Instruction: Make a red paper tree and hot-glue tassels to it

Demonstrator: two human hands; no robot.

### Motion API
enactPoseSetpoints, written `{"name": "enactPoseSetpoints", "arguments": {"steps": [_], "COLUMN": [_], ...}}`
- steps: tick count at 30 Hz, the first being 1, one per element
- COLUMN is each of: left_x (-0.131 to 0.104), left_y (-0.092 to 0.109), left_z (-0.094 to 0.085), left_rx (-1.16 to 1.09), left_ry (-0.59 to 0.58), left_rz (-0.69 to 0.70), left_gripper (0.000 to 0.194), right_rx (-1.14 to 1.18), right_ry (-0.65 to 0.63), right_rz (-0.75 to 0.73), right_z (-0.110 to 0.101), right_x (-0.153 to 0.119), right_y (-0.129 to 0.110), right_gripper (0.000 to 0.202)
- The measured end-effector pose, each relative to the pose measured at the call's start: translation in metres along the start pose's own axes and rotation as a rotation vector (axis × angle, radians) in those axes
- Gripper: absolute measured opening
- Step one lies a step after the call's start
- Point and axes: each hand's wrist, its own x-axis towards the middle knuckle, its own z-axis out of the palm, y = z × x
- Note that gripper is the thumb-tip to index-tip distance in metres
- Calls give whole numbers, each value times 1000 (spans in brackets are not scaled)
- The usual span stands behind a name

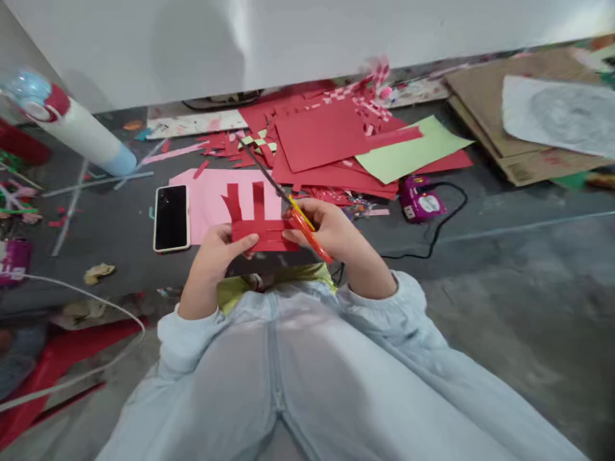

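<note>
Both hands grip a cut red paper piece (265, 235) over the near edge of the dark table (375, 234). The left hand (215, 251) is closed on its left end, thumb on top. The right hand (331, 230) pinches its right end and also holds orange-and-yellow scissors (307, 232), their blades angled up and left. Beyond the grip lies pink paper (206, 205); left of it, a phone (172, 218); beyond and to the right, stacked red sheets (321, 134).

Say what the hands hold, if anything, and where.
The left hand grips the cut red paper at its lower left, thumb on top. The right hand holds the scissors by the handles, plus the paper's right end.
</note>
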Motion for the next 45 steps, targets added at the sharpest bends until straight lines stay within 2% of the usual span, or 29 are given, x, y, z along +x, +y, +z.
{"name": "enactPoseSetpoints", "arguments": {"steps": [3, 5, 8, 14, 17, 21, 28, 37, 45], "left_x": [6, 8, 10, 17, 20, 21, 19, 19, 17], "left_y": [2, 5, 12, 18, 19, 21, 22, 21, 20], "left_z": [1, 1, 2, 4, 6, 9, 11, 15, 19], "left_rx": [-96, -158, -221, -267, -282, -305, -311, -319, -226], "left_ry": [219, 346, 464, 572, 618, 615, 558, 461, 316], "left_rz": [83, 139, 210, 257, 300, 328, 295, 245, 165], "left_gripper": [40, 42, 42, 45, 44, 42, 39, 38, 41], "right_rx": [-41, -30, 24, 150, 155, 188, 228, 210, 268], "right_ry": [108, 91, -44, -324, -396, -430, -455, -430, -412], "right_rz": [-30, -25, 16, 122, 159, 162, 148, 167, 165], "right_z": [-6, -9, -7, 12, 19, 21, 22, 24, 27], "right_x": [1, -2, -11, -27, -29, -29, -29, -31, -32], "right_y": [5, 5, 3, 13, 20, 24, 28, 31, 39], "right_gripper": [52, 52, 50, 56, 56, 58, 58, 62, 61]}}
